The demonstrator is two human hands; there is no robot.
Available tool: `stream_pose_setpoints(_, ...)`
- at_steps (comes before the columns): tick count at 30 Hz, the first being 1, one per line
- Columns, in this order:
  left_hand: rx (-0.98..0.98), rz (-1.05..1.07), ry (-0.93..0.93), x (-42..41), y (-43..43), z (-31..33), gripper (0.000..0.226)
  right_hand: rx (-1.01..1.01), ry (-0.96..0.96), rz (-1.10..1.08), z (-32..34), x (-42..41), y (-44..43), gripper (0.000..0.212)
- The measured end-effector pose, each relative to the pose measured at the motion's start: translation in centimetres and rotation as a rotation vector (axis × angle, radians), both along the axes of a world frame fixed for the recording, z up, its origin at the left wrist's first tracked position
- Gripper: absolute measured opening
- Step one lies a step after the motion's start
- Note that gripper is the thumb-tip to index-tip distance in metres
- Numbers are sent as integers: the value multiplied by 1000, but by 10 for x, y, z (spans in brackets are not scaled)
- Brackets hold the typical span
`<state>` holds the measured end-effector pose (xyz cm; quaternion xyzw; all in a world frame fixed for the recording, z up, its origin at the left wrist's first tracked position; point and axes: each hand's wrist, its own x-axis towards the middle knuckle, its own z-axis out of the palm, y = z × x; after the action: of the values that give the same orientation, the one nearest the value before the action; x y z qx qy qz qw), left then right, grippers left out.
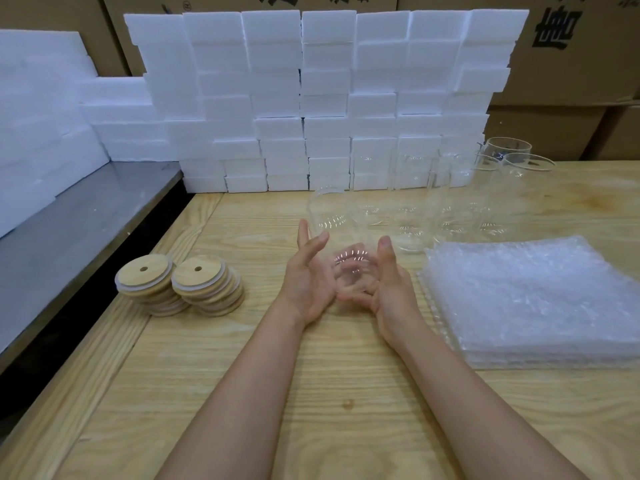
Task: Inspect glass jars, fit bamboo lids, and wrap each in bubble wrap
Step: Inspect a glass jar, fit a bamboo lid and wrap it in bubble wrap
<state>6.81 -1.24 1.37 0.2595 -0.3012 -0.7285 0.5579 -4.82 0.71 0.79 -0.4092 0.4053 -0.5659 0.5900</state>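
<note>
A clear glass jar (pixel 341 233) is held up over the middle of the wooden table (pixel 311 393), tilted with its base toward me. My left hand (pixel 308 278) cups its lower left side, fingers partly spread. My right hand (pixel 389 282) grips the base from the right, thumb up along the glass. Two stacks of round bamboo lids (pixel 180 284) with centre holes lie to the left of my hands. A pile of bubble wrap sheets (pixel 530 299) lies to the right. Several more glass jars (pixel 460 199) stand behind, at the back right.
A wall of white foam blocks (pixel 322 98) lines the back of the table, with cardboard boxes (pixel 571 64) behind. A grey metal surface (pixel 69 230) with more foam runs along the left, across a dark gap.
</note>
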Motion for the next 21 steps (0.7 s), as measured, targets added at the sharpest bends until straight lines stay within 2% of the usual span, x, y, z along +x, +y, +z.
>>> stream_pose_setpoints(5, 17, -49, -8, 0, -2, -2, 95, 47, -66, -151, 2, 4, 0, 61)
stream_pose_setpoints(9, 13, -28, 28, 0, -3, -1, 137, -11, -84, -156, 5, 5, 4, 52)
stream_pose_setpoints(13, 84, -31, 24, 0, -5, 1, 162, -59, -103, -144, 6, 8, 8, 52)
stream_pose_setpoints(16, 155, -55, 108, 0, -1, 7, 162, -105, -88, -132, 5, 11, 10, 53)
stream_pose_setpoints(21, 128, -90, 151, -1, 8, 12, 151, -232, 38, -209, 7, 15, 11, 40)
